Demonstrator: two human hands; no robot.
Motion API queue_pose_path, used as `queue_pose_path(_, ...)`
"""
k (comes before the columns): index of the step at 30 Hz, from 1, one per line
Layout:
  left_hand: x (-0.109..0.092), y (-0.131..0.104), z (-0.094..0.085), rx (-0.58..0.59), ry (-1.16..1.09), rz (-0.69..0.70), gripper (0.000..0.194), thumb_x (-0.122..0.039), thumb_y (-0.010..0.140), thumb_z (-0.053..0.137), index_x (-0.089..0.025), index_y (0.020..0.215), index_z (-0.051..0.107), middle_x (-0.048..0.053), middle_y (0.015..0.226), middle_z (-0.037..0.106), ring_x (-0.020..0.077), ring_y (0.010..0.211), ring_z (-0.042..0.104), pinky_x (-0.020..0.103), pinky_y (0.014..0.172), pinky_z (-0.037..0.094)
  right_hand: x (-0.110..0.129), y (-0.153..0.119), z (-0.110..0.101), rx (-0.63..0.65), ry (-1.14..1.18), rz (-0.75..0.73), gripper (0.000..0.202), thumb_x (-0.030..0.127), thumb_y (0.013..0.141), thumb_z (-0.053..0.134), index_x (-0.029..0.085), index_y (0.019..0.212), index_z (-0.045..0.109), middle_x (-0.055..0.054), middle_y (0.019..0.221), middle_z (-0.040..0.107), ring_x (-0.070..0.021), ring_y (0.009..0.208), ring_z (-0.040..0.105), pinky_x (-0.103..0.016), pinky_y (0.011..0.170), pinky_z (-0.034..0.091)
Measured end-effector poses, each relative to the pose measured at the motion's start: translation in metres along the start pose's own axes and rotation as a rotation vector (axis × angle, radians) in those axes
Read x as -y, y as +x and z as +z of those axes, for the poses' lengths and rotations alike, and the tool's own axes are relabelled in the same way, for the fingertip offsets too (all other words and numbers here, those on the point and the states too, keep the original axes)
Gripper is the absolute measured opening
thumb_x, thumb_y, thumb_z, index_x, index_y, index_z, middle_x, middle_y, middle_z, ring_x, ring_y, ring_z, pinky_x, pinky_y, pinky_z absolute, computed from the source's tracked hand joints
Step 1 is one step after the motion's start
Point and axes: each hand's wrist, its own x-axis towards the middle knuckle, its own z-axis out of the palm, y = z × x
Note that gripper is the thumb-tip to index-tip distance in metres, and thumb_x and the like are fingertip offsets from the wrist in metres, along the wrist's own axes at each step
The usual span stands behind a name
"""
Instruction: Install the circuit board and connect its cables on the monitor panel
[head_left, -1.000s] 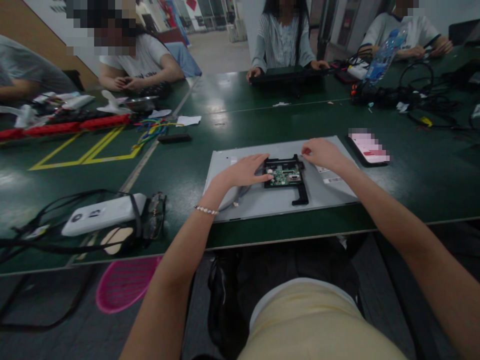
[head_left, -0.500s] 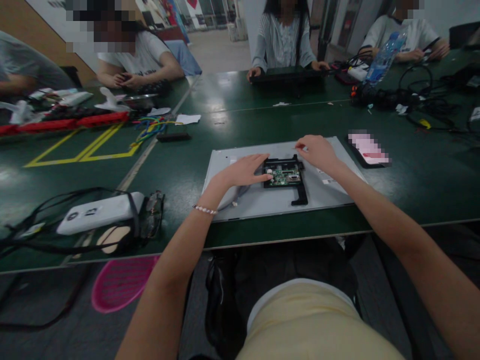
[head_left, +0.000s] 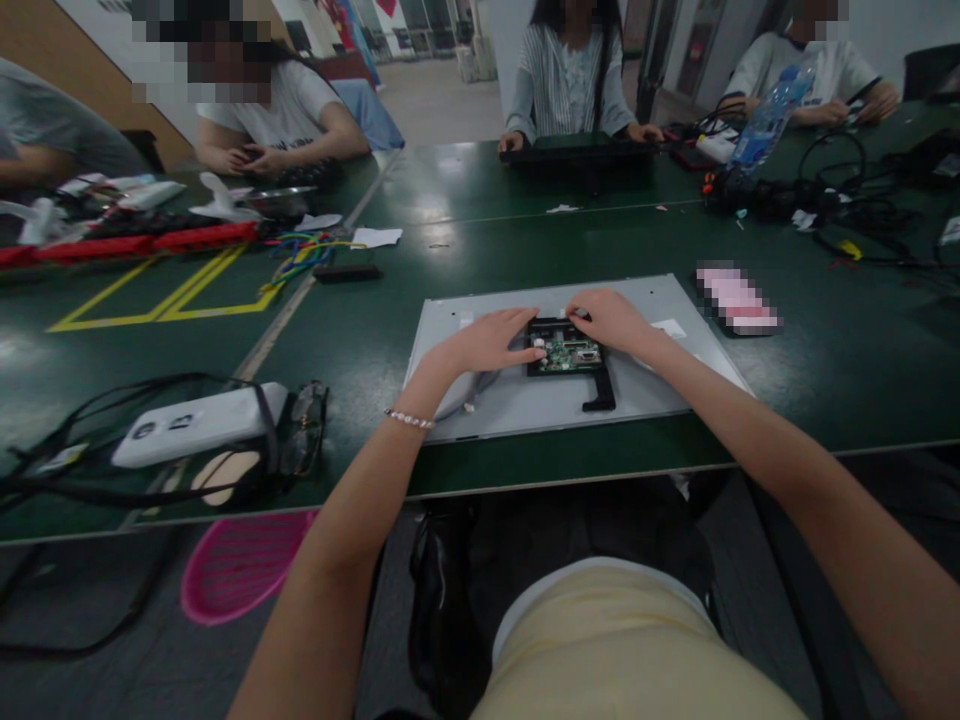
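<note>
A grey flat panel (head_left: 517,403) lies on the green table, with a black frame (head_left: 600,388) and a green circuit board (head_left: 568,354) on top of it. My left hand (head_left: 491,342) rests with fingers spread at the left side of the frame, its thumb at the board's left edge. At the frame's top right, my right hand (head_left: 606,318) has its thumb and fingers pinched together; whatever is between the fingertips is too small to name. Grey cables (head_left: 456,398) run out from under my left hand.
A phone (head_left: 739,298) lies right of the panel. On the left are a white box (head_left: 201,425), glasses (head_left: 306,430) and black cables. A pink basket (head_left: 240,570) is below the table edge. Several people sit across the table, near a water bottle (head_left: 769,120).
My right hand has moved left and slightly down, from beyond the frame's top right corner onto its top edge. My left hand has stayed in place.
</note>
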Motion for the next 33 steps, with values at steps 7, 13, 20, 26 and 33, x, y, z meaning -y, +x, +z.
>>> queue_pose_path(7, 0.0002, -0.0002, 0.0007, 0.0, -0.005, -0.016, 0.082, -0.069, 0.091, 0.034, -0.013, 0.151, 0.024, 0.017, 0.151, 0.038, 0.0296, 0.136, 0.039, 0.041, 0.112, 0.029, 0.0005, -0.0017, -0.0003, -0.006, -0.013, -0.013, 0.026, 0.019, 0.09, 0.049, 0.016, 0.101, 0.073, -0.011, 0.106, 0.072, -0.025, 0.098, 0.064, -0.036, 0.087, 0.046)
queue_pose_path(13, -0.001, -0.0003, -0.0006, 0.017, -0.002, -0.019, 0.08, -0.067, 0.092, 0.034, -0.015, 0.151, 0.023, 0.016, 0.152, 0.037, 0.029, 0.137, 0.038, 0.041, 0.112, 0.028, -0.0026, -0.0029, 0.0024, -0.042, 0.035, -0.002, 0.025, 0.02, 0.089, 0.051, 0.016, 0.101, 0.073, -0.01, 0.105, 0.073, -0.0243, 0.098, 0.064, -0.035, 0.088, 0.046)
queue_pose_path(20, -0.0032, -0.0012, -0.0029, 0.02, -0.015, -0.023, 0.082, -0.068, 0.091, 0.034, -0.014, 0.151, 0.023, 0.017, 0.152, 0.037, 0.0294, 0.137, 0.038, 0.041, 0.113, 0.028, -0.0083, -0.0032, 0.0028, -0.032, 0.104, 0.001, 0.023, 0.019, 0.087, 0.054, 0.017, 0.099, 0.074, -0.01, 0.104, 0.073, -0.0239, 0.098, 0.064, -0.036, 0.09, 0.047)
queue_pose_path(26, -0.0036, -0.0016, -0.0034, 0.021, -0.012, -0.029, 0.082, -0.068, 0.091, 0.034, -0.013, 0.151, 0.023, 0.018, 0.152, 0.037, 0.0302, 0.136, 0.039, 0.041, 0.112, 0.029, -0.0032, -0.0047, -0.0004, -0.019, 0.093, -0.001, 0.029, 0.02, 0.09, 0.051, 0.019, 0.111, 0.07, -0.009, 0.112, 0.071, -0.0234, 0.103, 0.063, -0.036, 0.093, 0.046)
queue_pose_path(33, -0.0042, -0.0009, -0.0039, 0.019, -0.004, -0.017, 0.081, -0.068, 0.091, 0.034, -0.013, 0.15, 0.024, 0.017, 0.151, 0.038, 0.0294, 0.136, 0.039, 0.041, 0.112, 0.028, -0.0017, -0.0038, 0.0011, 0.022, 0.03, -0.012, 0.028, 0.02, 0.091, 0.049, 0.018, 0.106, 0.073, -0.009, 0.113, 0.07, -0.0238, 0.105, 0.062, -0.036, 0.093, 0.046)
